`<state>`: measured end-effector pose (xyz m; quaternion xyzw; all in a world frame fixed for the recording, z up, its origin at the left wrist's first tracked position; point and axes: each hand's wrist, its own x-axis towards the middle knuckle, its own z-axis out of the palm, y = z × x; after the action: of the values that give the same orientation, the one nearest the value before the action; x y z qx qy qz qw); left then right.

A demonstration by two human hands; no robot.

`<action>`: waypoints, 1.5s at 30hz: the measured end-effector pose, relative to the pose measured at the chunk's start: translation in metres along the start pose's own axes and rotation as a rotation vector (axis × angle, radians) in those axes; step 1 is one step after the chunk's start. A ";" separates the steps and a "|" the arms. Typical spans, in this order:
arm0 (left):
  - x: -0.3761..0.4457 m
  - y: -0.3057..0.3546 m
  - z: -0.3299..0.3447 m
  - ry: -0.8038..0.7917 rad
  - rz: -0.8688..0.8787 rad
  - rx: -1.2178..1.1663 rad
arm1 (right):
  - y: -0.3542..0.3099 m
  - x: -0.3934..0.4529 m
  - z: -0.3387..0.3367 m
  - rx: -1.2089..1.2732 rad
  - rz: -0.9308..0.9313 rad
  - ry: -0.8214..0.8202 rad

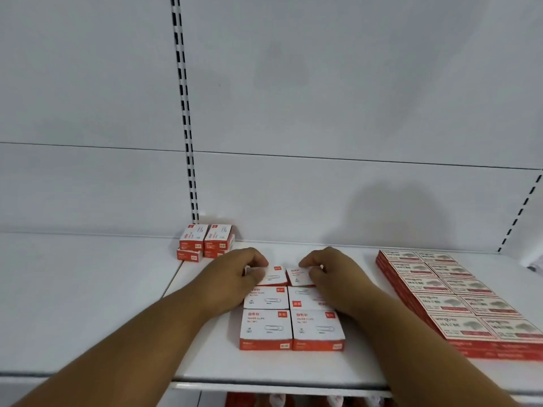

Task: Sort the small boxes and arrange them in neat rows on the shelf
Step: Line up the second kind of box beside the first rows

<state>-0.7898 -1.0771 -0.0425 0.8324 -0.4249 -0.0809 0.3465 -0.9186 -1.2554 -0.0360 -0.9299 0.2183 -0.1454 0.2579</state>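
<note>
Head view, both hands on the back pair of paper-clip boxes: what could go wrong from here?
1. The left hand and right hand grip the back two boxes; uneven pushing could skew them against the four aligned boxes in front.
2. The forearms hang over that front block and could nudge it.
3. The stack by the upright sits apart and unsorted, easily forgotten.

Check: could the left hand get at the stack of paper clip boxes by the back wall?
Probably yes: the left hand sits just in front of the stack, with bare shelf between.
</note>
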 end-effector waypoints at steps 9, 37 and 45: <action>0.000 0.000 0.003 0.014 0.071 0.062 | 0.000 0.001 0.001 -0.053 -0.042 -0.005; 0.011 -0.091 -0.068 0.390 -0.361 0.279 | -0.141 0.065 0.048 -0.197 -0.007 -0.106; 0.014 -0.093 -0.079 0.389 -0.404 -0.065 | -0.168 0.084 0.073 0.007 0.298 -0.080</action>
<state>-0.6868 -1.0102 -0.0411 0.8886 -0.1729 -0.0009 0.4248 -0.7628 -1.1355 0.0083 -0.8914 0.3427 -0.0691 0.2885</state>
